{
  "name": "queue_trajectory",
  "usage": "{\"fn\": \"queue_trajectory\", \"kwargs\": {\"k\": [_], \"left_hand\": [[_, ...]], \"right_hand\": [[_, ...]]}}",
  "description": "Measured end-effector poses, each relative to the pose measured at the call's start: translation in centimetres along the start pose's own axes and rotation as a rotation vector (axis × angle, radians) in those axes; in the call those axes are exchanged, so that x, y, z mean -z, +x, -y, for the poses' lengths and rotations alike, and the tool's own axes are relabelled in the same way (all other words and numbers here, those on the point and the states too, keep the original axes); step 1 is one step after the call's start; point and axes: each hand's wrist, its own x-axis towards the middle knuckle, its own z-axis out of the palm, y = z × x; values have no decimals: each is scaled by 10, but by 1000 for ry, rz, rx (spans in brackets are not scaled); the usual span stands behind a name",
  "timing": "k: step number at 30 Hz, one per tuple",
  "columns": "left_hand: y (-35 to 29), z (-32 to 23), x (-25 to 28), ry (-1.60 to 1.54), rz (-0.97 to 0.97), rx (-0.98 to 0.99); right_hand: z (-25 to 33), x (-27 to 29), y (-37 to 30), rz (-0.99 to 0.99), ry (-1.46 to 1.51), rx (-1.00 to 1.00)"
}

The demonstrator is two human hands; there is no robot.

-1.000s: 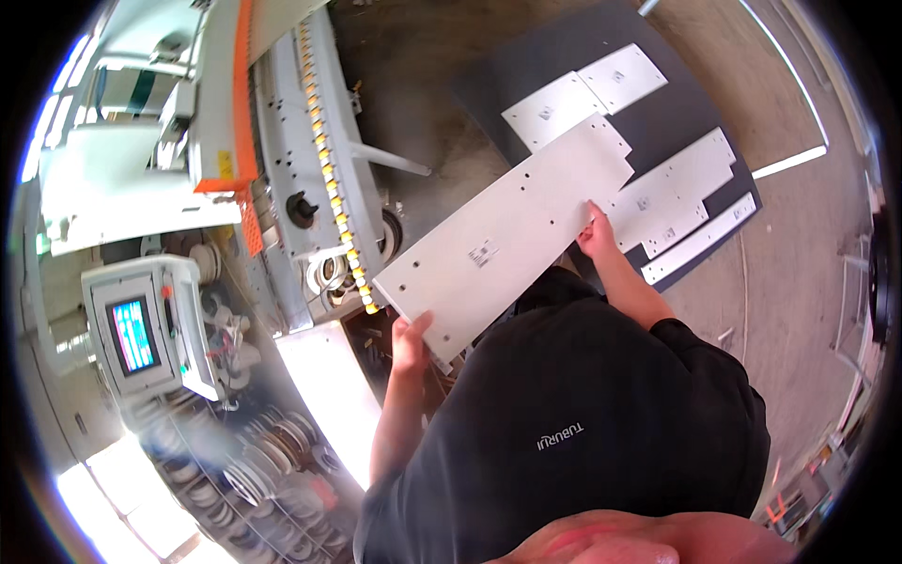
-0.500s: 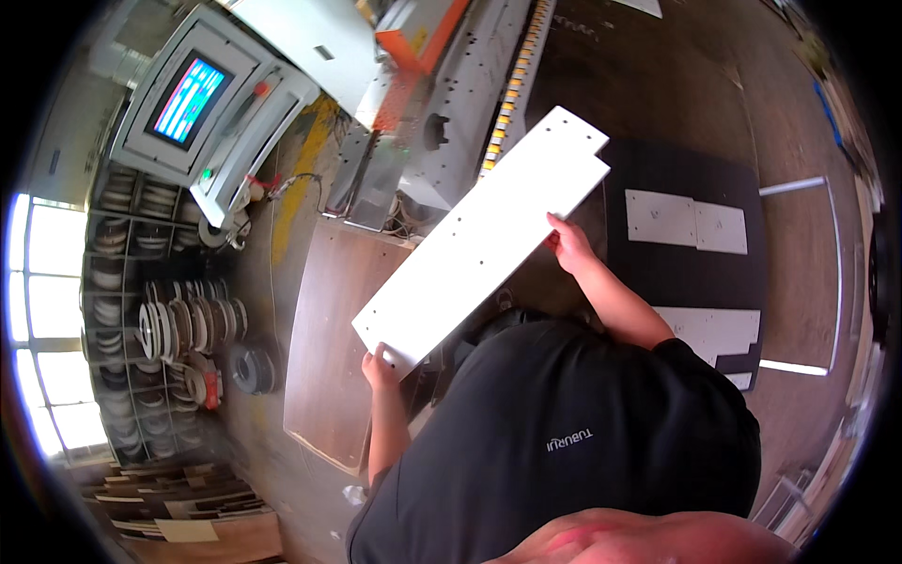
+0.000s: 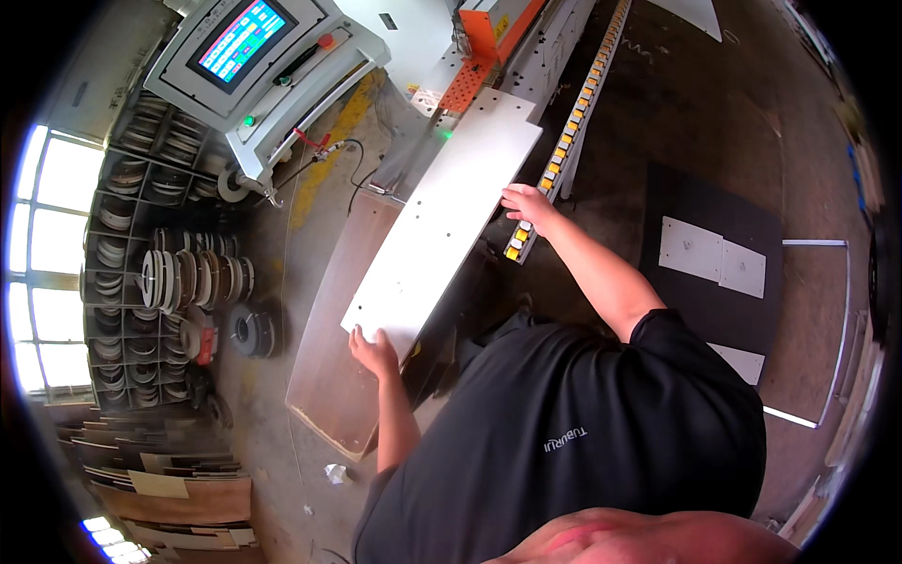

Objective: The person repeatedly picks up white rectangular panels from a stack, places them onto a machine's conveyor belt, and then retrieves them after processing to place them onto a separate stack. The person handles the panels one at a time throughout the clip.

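A long white panel point(image 3: 442, 216) with drilled holes and a notched far corner slants away from me. Its far end lies on the machine bed by the orange perforated guard point(image 3: 467, 85). My left hand point(image 3: 376, 354) grips the near end, thumb and fingers at its edge. Along the panel's right side, my right hand point(image 3: 528, 207) holds the long edge; part of its grip is hidden. Beneath the panel's near part is a brown wood-grain board point(image 3: 324, 376).
A control console point(image 3: 240, 47) with a lit screen stands at the upper left. Yellow rollers line a rail point(image 3: 568, 132) right of the panel. Rolls of edge banding point(image 3: 193, 279) fill a rack at left. White pieces point(image 3: 691, 246) lie on a dark board point(image 3: 676, 305) at right.
The panel has swung to point more straight ahead and moved forward, its far end now at the machine's orange guard. Both hands went with it. The view has turned somewhat.
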Motion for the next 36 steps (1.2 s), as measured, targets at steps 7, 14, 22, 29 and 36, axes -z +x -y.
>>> {"fn": "queue_trajectory", "kwargs": {"k": [7,14,22,29,36], "left_hand": [[21,-164,-56,-315,474,-380],[47,-257,-117,-8,602,-637],[90,-295,-150,215,653,-687],[125,-309,-173,313,669,-703],[136,-336,-186,295,679,-745]], "right_hand": [[-20,40,-70,124,-184,23],[-170,204,-209,-135,-649,-48],[-328,273,-465,34,-1550,-305],[-341,221,-457,-609,-547,-549],[-328,190,-420,-693,-444,-442]]}}
